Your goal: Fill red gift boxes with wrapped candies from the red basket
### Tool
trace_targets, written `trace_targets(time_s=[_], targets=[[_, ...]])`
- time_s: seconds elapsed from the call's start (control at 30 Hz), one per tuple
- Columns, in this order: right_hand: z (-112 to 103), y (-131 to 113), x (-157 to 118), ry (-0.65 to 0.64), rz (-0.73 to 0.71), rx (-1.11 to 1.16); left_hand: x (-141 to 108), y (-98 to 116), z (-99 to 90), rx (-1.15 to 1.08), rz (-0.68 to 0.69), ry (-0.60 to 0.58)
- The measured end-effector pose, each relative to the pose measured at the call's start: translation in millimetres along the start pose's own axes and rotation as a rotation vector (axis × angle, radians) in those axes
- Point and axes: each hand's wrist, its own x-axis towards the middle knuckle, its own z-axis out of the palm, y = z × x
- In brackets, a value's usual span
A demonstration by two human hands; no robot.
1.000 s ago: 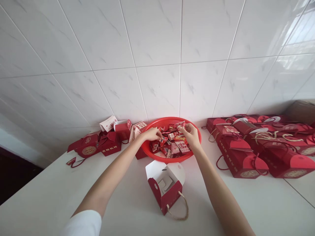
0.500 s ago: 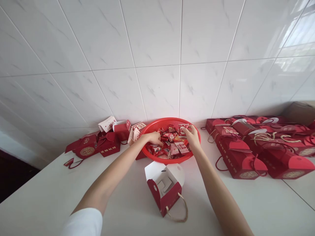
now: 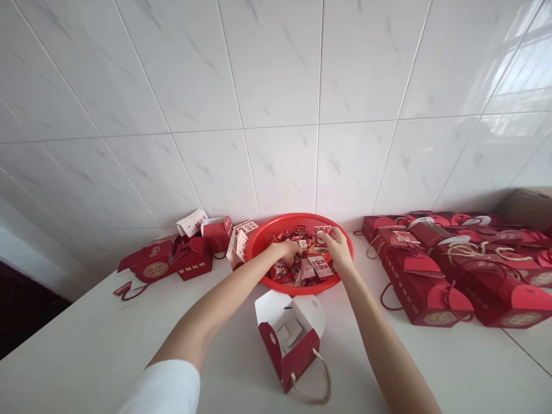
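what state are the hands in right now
Left hand: curled down into the red basket, cannot tell if holding anything.
Right hand: closed, holding a red-and-white packet.

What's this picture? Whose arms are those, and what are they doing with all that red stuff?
A person wears a camera on their head, looking down, so these are that person's own arms. The left hand reaches into a red basket full of wrapped packets. The right hand pinches a small red-and-white packet. On the white table, an open red box with a rope handle sits in front of the basket, and more red boxes lie to the right.
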Motion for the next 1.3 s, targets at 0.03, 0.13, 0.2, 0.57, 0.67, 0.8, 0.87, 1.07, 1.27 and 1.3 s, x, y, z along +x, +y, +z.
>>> trace_targets(time_s=[0.03,0.13,0.2,0.57,0.67,0.8,0.87,1.07,1.27,1.3], targets=[[0,0,0,-0.006,0.006,-0.004,0,0,0.5,0.026,-0.024,-0.036],[0,-1,-2,-0.019,0.010,-0.005,-6,0,-0.7,0.090,-0.108,-0.116],[1,-2,-3,-0.022,0.009,-0.005,-12,-1,-3.1,0.107,-0.144,-0.129],[2,-2,-1,-0.064,0.036,0.014,-37,-20,-18.3,-0.072,-0.122,0.006],[1,0,0,-0.081,0.029,0.005,-36,-21,-15.5,-0.102,-0.115,-0.009],[-2,4,1,-0.109,0.006,-0.023,-29,-12,-10.7,-0.099,-0.113,-0.077],[-4,6,2,-0.124,-0.013,-0.037,-26,-5,-9.1,-0.098,-0.093,-0.117],[-1,4,2,-0.083,0.014,-0.017,-26,3,-8.1,-0.186,-0.006,-0.080],[2,1,1,-0.037,0.020,0.047,-38,0,-15.7,-0.555,0.134,0.237],[1,1,1,-0.037,0.021,0.054,-40,1,-16.5,-0.618,0.149,0.277]])
